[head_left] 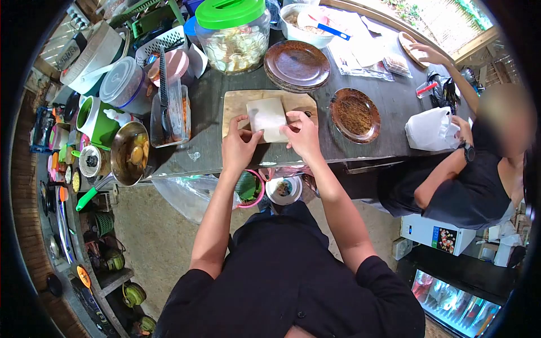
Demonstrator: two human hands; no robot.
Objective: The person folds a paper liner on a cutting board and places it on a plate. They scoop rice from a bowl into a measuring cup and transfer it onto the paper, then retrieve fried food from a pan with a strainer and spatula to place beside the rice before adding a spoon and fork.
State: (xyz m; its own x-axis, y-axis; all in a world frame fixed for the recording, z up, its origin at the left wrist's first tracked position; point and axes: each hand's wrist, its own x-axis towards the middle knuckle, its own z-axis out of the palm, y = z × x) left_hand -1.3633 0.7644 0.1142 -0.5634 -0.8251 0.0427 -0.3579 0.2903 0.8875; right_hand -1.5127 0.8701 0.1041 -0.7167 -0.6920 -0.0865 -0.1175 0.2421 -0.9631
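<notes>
A pale, flat square sheet [267, 115], like a stack of thin wrappers, lies over the wooden cutting board [233, 104]. My left hand [240, 146] is at its left side, the thumb on the near left corner and the index finger beside the left edge. On the other side my right hand [302, 135] has its thumb at the near right corner and its fingers curled by the right edge. Both hands hold the sheet between them. To the right of the board is a brown speckled plate [355, 115]; behind it stands a pile of similar plates [297, 63].
A big green-lidded jar [234, 45] stands at the back. On the left are a plastic box with utensils [169, 121] and a frying pan [129, 155] with a green handle. A co-worker [462, 174] sits at the right near a white plastic bag [429, 129].
</notes>
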